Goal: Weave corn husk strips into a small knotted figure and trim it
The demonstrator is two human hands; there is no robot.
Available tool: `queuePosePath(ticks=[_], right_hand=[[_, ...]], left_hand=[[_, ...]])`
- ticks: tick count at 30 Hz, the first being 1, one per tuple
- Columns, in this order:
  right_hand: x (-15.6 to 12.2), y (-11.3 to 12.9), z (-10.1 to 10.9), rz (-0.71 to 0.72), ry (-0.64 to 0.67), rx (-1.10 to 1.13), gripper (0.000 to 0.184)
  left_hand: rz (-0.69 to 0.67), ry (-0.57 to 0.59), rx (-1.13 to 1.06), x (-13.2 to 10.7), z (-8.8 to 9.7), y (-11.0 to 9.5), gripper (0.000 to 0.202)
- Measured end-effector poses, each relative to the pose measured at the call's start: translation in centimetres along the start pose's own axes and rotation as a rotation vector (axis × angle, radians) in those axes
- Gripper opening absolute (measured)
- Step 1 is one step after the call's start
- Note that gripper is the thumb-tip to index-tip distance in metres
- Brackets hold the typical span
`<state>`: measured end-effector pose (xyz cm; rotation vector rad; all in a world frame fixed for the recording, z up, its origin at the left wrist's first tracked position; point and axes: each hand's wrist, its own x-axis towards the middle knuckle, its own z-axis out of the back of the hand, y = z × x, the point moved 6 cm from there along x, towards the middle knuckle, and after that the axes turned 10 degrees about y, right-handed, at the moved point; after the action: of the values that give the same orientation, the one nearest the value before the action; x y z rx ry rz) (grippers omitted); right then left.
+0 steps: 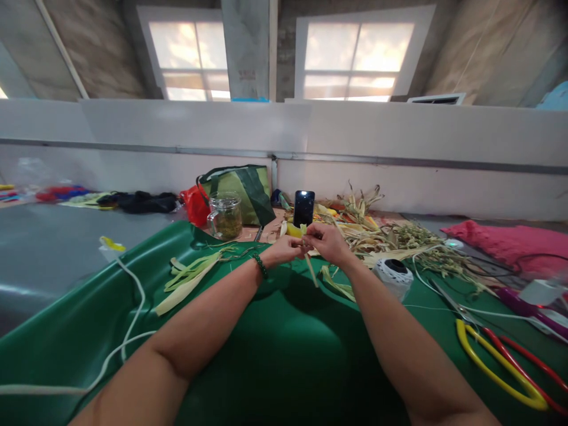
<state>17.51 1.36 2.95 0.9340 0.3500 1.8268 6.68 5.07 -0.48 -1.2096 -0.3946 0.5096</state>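
My left hand (284, 248) and my right hand (327, 242) meet above a green sheet (275, 343), both pinched on a narrow yellow-green leaf strip (298, 231). A loose end of the strip (312, 271) hangs down between the hands. A green bead bracelet (261, 265) sits on my left wrist. A black phone (304, 207) stands upright just behind the hands.
Cut leaf strips (189, 278) lie at the left, dried husks and stalks (390, 236) at the right. A glass mug (225, 216), green bag (242, 186), white thread spool (393, 275), yellow- and red-handled scissors (497, 349), white cord (128, 319) and pink cloth (510, 242) surround them.
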Motion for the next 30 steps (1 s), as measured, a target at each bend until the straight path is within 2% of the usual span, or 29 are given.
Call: queuePosePath(ticks=[5,11,14,17,20,25,30], right_hand=[[-0.2,0.3,0.2,-0.017,-0.01,-0.07,0.01],[-0.6,1.3,0.5,0.01,-0.097,-0.079,0.01],[-0.3,0.4,0.7,-0.034,-0.1,-0.028,0.01],[0.0,-0.5,0.7,-0.05,-0.077,0.009,0.013],[0.1,-0.9,0.6,-0.045,-0.07,0.005,0.015],[0.1,-0.3,0.1,-0.016,-0.053,0.013,0.016],[-0.2,0.5,0.0,0.029,-0.123,0.008,0.015]], left_hand=[[-0.042,-0.008,0.096,0.1,-0.1,-0.3,0.024],[-0.073,0.084,0.005,0.3,-1.5,-0.1,0.027],[-0.01,0.139,-0.092,0.2,-1.5,0.3,0.027],[0.099,0.228,-0.324,0.1,-1.6,1.1,0.041],[0.142,0.27,-0.411,0.0,-1.5,1.5,0.047],[0.112,0.265,-0.242,-0.1,-1.5,1.4,0.039],[0.08,0.252,-0.121,-0.4,-1.7,0.7,0.024]])
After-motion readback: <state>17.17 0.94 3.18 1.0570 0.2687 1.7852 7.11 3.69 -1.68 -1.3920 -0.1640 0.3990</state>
